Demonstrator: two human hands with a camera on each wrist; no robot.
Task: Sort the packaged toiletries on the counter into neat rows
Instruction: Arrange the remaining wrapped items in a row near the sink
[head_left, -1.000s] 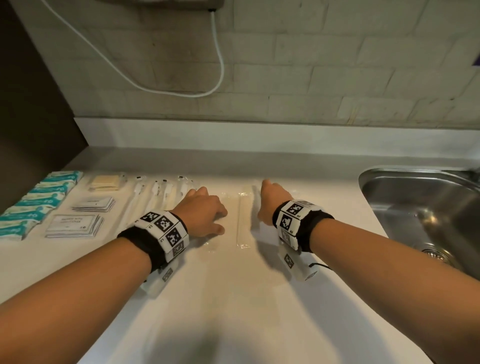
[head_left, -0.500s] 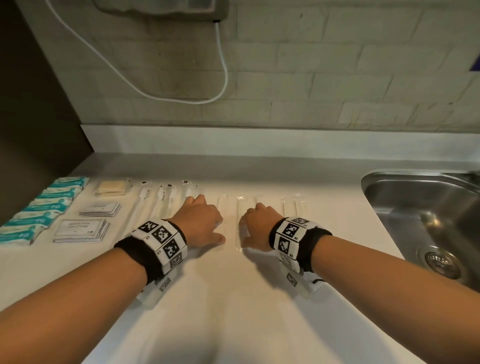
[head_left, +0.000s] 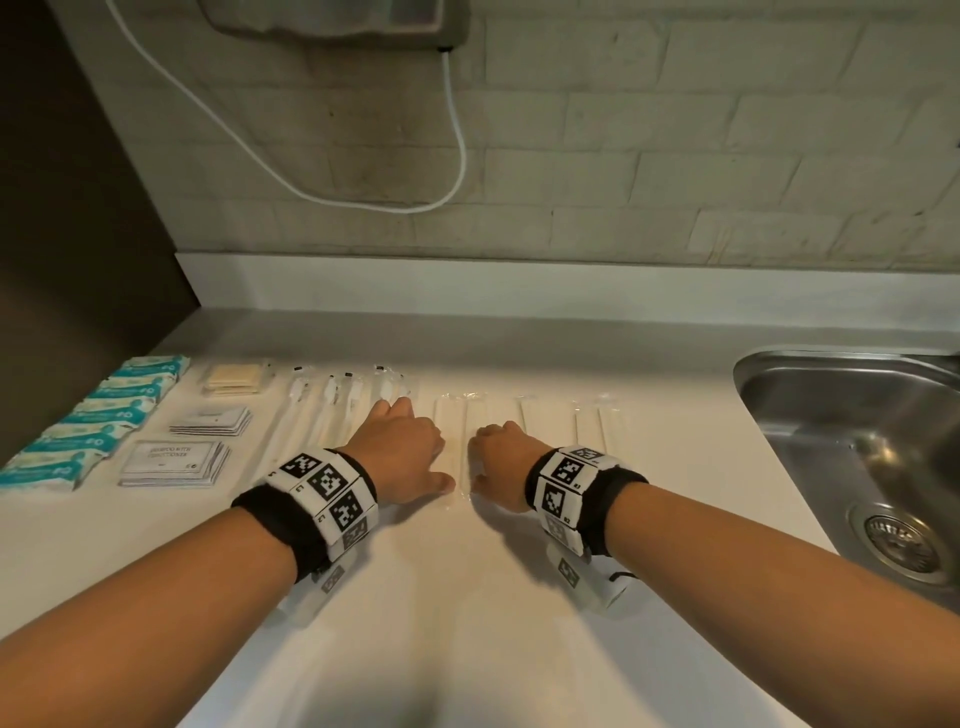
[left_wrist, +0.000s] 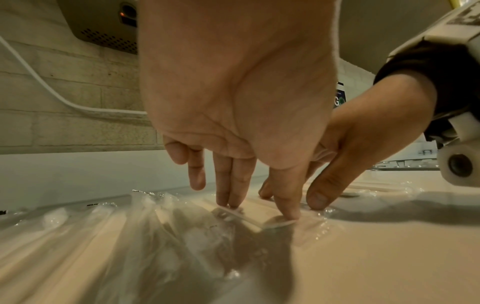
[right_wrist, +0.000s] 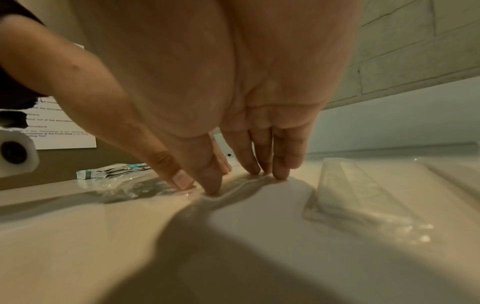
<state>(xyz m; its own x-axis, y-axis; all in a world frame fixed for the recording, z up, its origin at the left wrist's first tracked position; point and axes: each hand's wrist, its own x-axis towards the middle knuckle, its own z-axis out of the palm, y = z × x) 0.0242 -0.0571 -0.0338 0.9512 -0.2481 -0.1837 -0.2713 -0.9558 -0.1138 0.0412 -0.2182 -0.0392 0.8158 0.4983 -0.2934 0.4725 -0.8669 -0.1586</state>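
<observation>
Both hands, left (head_left: 402, 451) and right (head_left: 501, 457), have drawn back together, straight fingers pressing one clear packet (head_left: 461, 441) mid-counter (head_left: 467, 623) (nothing gripped). Its neighbours (head_left: 587, 426) now lie uncovered, parallel; the row looks nearly squared.

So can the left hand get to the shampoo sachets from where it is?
Probably yes: the left hand presses a clear packet, and the shampoo sachets lie uncovered to its left, only flat toothbrush packets between.

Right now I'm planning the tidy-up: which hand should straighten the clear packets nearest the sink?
Right. The right hand is nearer the clear packets lying toward the sink; the left hand sits beside the toothbrush row, farther away.
</observation>
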